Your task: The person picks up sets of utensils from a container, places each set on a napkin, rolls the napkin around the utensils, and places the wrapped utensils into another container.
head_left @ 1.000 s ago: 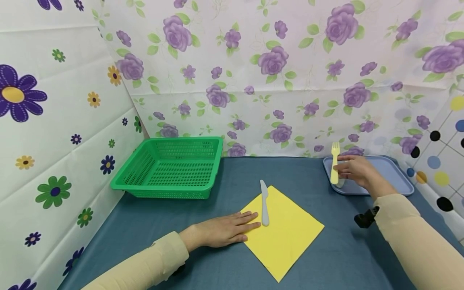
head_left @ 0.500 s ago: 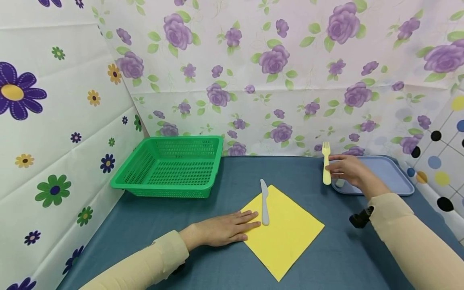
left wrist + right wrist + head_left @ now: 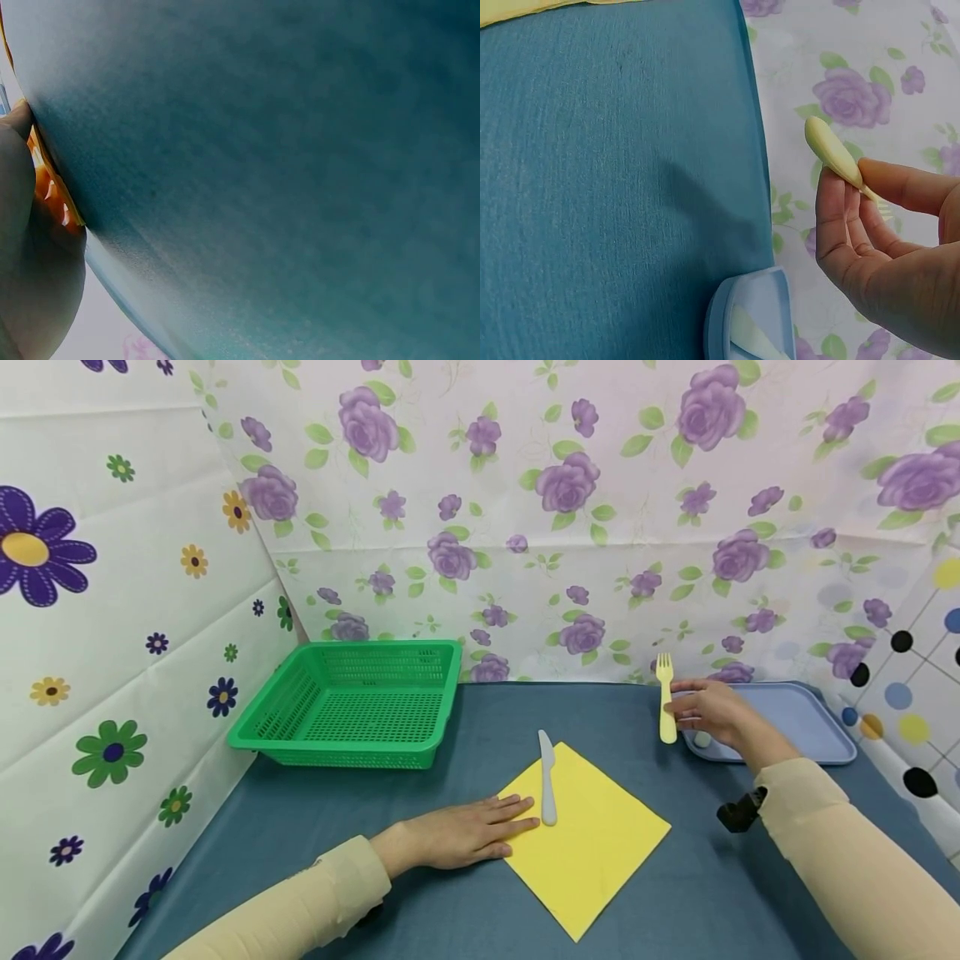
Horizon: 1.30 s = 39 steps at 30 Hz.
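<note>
My right hand [image 3: 712, 710] pinches a pale yellow fork [image 3: 666, 697] between thumb and fingertips, tines up, at the left end of the blue tray [image 3: 795, 718]. In the right wrist view the fork's handle [image 3: 831, 150] points toward the camera, held above the table. Flat on the left corner of a yellow napkin [image 3: 592, 852] rests my left hand [image 3: 468, 835], fingers straight. A light grey knife [image 3: 548, 781] lies on the napkin just beyond those fingertips, its blade tip past the napkin's upper edge. A pale utensil end [image 3: 750, 334] shows inside the tray.
A green perforated basket [image 3: 360, 718] stands at the back left of the blue-covered table [image 3: 510, 710]. Flowered sheets [image 3: 480, 527] hang behind and at the left, and a dotted sheet [image 3: 911, 693] borders the right side.
My right hand has moved left with the fork, from over the tray to just past its left end. The left hand, napkin and knife have stayed in place.
</note>
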Each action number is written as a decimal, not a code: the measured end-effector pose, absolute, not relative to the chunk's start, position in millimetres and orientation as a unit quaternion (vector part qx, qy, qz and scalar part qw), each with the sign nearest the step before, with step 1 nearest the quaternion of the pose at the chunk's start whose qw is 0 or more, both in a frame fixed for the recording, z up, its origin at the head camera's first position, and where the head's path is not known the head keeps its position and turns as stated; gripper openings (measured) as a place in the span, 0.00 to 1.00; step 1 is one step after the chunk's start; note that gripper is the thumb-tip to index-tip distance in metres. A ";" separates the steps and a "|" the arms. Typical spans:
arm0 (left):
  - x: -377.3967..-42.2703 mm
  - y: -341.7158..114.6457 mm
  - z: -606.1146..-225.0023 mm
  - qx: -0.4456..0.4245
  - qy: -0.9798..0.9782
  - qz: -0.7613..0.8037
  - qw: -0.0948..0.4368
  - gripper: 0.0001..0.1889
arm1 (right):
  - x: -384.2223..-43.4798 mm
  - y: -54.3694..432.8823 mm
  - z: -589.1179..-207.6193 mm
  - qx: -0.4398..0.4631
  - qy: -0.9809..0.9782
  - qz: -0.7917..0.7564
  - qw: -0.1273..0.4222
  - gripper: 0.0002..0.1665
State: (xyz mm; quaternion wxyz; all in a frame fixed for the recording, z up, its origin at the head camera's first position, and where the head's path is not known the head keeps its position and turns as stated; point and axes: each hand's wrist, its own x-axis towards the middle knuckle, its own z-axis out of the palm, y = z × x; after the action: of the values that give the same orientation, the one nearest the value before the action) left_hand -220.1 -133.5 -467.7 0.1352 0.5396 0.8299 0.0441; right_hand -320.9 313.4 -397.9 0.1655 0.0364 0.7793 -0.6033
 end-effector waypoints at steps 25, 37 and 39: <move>-218.1 -132.7 -465.9 0.539 0.831 0.044 0.135 0.31 | -315.2 283.6 -397.4 -0.017 0.780 -0.597 0.189 0.43; -218.4 -132.7 -466.0 0.538 0.830 0.047 0.136 0.30 | -312.1 273.2 -398.5 -0.018 0.774 -0.603 0.191 0.41; -218.5 -132.6 -466.1 0.538 0.830 0.048 0.136 0.30 | -311.8 271.3 -399.5 -0.015 0.772 -0.605 0.194 0.40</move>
State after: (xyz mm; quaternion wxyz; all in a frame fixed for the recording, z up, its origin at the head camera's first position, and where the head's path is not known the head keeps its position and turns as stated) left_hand -218.5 -132.6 -466.1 0.1362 0.5381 0.8304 0.0475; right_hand -311.8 271.3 -399.5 0.1936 -0.0153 0.7719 -0.6053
